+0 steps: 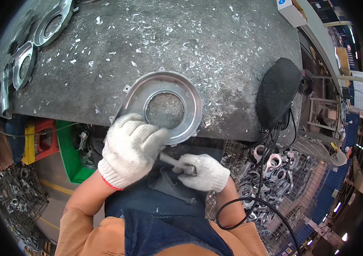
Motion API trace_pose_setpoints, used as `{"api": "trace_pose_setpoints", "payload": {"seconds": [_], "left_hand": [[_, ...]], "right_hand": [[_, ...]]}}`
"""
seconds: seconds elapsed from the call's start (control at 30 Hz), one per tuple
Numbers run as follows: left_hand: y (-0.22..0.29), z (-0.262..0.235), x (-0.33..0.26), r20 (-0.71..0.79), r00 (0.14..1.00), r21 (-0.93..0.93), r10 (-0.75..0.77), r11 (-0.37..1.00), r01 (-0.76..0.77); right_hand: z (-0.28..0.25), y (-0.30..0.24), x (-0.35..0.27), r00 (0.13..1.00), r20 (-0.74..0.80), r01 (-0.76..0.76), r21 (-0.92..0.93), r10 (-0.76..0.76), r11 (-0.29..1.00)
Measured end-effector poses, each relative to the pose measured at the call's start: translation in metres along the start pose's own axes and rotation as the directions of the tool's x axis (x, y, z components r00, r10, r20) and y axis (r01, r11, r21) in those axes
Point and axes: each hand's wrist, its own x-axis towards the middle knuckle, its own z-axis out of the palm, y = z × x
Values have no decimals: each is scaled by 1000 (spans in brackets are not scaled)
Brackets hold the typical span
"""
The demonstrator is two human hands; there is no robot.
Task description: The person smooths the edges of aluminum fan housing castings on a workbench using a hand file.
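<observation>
A round silver metal casting [193, 100] with a large central hole and small lugs on its rim lies on the grey worktable, at its near edge. My left hand [132, 141], in a white knitted glove, is closed over the casting's near left side; its fingertips are partly hidden. Below the table edge my right hand [203, 171], also gloved, is closed round a narrow, flat hand tool [171, 160]. The tool's flat end points left towards my left hand, just short of the casting's near rim. Its exact kind is unclear.
Metal shavings litter the worktable [117, 34]. Similar castings [53, 26] lie at far left. A black mesh-covered object [279, 91] with cables [262, 170] stands at the right edge. Below are a green crate [67, 158] and a wire basket [303, 192] of metal parts.
</observation>
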Motion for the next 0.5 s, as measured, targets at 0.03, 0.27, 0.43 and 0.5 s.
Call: {"api": "trace_pose_setpoints", "payload": {"seconds": [0.03,0.27,0.43,0.5], "left_hand": [[-2,0,-2,11,1000,-64,-3,998,4],[-18,-26,-28,55,995,269,-78,961,60],[-26,-34,-23,63,997,331,42,942,-60],[-20,-43,-17,65,996,307,56,949,-73]], "right_hand": [[3,3,-1,1000,-1,-2,2,2,1000],[14,14,-10,930,-361,-6,165,67,986],[14,10,0,872,-469,-37,227,143,973],[11,3,1,860,-493,-30,202,128,979]]}}
